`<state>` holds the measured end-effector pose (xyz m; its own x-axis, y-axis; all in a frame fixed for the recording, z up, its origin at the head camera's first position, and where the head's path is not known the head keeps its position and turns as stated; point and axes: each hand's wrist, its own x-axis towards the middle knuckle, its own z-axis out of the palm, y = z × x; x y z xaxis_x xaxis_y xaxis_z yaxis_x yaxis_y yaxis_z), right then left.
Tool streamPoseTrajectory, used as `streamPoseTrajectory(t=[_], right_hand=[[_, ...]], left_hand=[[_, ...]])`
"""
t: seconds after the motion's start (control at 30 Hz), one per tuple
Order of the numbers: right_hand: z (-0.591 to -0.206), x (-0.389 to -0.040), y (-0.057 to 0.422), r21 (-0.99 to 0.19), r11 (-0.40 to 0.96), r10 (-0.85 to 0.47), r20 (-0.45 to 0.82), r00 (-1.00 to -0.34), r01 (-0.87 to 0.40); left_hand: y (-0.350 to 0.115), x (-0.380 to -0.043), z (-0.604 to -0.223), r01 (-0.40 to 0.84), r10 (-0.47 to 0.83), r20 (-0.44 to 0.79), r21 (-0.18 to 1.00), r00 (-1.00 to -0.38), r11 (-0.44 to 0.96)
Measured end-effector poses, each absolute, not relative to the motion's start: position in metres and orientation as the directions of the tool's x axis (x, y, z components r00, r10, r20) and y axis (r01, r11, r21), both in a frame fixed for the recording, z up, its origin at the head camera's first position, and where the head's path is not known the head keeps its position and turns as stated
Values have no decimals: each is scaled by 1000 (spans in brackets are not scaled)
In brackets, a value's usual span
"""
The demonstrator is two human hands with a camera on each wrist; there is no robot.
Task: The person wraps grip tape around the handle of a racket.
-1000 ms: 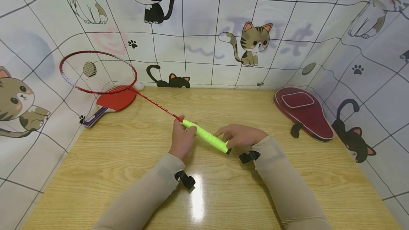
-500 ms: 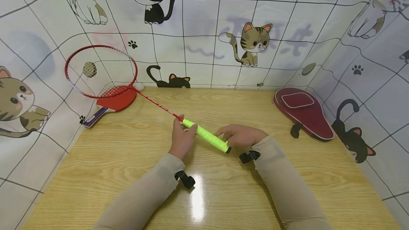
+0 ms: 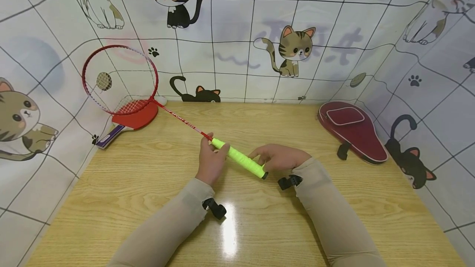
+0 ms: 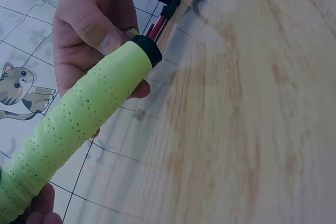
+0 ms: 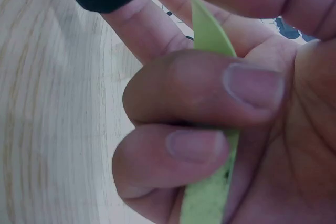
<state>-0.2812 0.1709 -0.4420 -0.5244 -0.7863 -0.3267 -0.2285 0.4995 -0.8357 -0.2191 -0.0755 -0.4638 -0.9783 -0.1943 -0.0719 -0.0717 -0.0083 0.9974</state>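
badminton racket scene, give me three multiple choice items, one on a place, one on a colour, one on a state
1. Where does the table tennis bat lie?
A. far left of the table
B. far right
C. near edge

2. What colour is the badminton racket handle wrap?
A. black
B. neon green
C. white

3. What is the right hand doing?
A. resting flat
B. pinching a loose green tape strip at the handle's butt
C. holding the red case

Key: A, it sits under the racket head; B, the wrap shows bright green; B, the right wrist view shows the strip between fingers, while the left hand holds the handle's top.
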Motion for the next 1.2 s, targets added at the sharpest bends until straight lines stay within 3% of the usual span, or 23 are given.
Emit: streamPoseTrajectory(t=[0.43, 0.7, 0.93, 1.2], right_hand=[[-443, -282, 172, -827, 505, -790, -329, -517, -247], [-442, -281, 171, -815, 528, -777, -350, -524, -238], [-442, -282, 170, -835, 521, -770, -372, -518, -175], [-443, -282, 171, -830, 507, -792, -343, -504, -233]], left_hand=[[-75, -220, -465, -53, -206, -70, 995, -976, -86], [-75, -218, -465, -60, -216, -52, 998, -975, 32], [-75, -219, -464, -83, -225, -92, 995, -970, -48], [-75, -220, -465, -65, -215, -83, 994, -973, -87]])
